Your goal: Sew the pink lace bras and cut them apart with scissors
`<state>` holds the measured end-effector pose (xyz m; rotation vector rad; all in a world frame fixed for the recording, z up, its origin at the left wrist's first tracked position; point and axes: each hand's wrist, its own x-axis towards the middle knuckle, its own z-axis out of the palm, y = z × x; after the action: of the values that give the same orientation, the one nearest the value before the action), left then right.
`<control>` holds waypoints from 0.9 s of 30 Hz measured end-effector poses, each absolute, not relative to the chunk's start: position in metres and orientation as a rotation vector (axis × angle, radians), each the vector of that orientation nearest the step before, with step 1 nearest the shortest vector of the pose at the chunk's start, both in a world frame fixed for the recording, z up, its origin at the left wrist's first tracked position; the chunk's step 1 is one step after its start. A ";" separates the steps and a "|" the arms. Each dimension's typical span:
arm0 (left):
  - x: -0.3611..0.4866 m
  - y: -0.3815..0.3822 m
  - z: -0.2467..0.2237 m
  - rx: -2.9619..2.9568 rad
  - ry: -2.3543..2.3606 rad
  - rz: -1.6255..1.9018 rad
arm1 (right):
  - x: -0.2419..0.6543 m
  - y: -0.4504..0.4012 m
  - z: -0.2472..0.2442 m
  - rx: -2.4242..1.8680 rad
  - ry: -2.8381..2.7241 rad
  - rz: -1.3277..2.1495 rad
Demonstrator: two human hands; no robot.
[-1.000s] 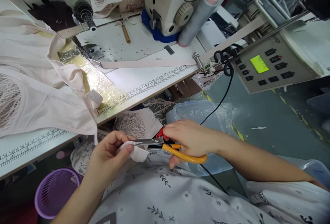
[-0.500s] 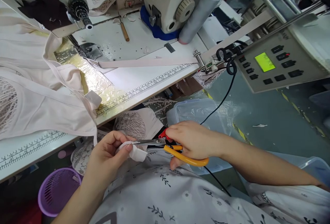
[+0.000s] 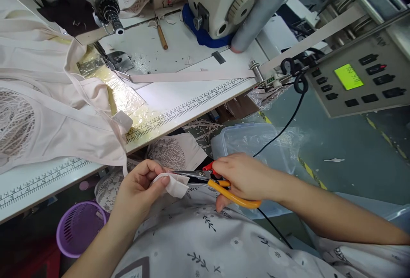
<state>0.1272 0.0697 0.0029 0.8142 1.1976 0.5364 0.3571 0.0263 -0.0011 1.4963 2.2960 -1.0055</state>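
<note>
Between the thumb and fingers of my left hand (image 3: 142, 188) is pinched a small white fabric piece (image 3: 176, 185), its loose end hanging to the right. My right hand (image 3: 241, 179) grips scissors (image 3: 235, 194) with orange and red handles. Their metal blades point left and lie against the upper edge of the fabric, close to my left fingertips. Whether the blade tips are around the fabric or only touching it, I cannot tell. Below the table edge, behind both hands, hangs a lace bra cup (image 3: 169, 152). Pale bra pieces (image 3: 64, 120) spread over the table at left.
A sewing machine (image 3: 213, 4) stands on the table (image 3: 179, 94), which has a printed ruler edge. A pale elastic band (image 3: 192, 76) runs across to a control box (image 3: 358, 73). A wooden-handled tool (image 3: 162, 36) lies behind. Below are a purple basket (image 3: 80, 229) and clear plastic bin (image 3: 250, 135).
The whole view has shifted, so the table and machine appear farther right. The fabric's loose end has fanned out wider beside the blades. Both hands keep their holds.
</note>
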 end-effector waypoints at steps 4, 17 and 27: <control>0.127 0.069 0.001 0.856 1.207 0.538 | 0.355 0.028 0.000 1.489 2.322 -1.044; 0.130 0.067 0.005 0.883 1.245 0.567 | 0.362 0.030 0.013 1.512 2.287 -1.000; 0.121 0.072 -0.006 0.856 1.103 0.535 | 0.356 0.028 0.006 1.490 2.321 -0.944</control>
<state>0.1208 0.0719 -0.0056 0.8558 1.1031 0.5346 0.3557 0.0278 0.0061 1.4898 2.3211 -0.9444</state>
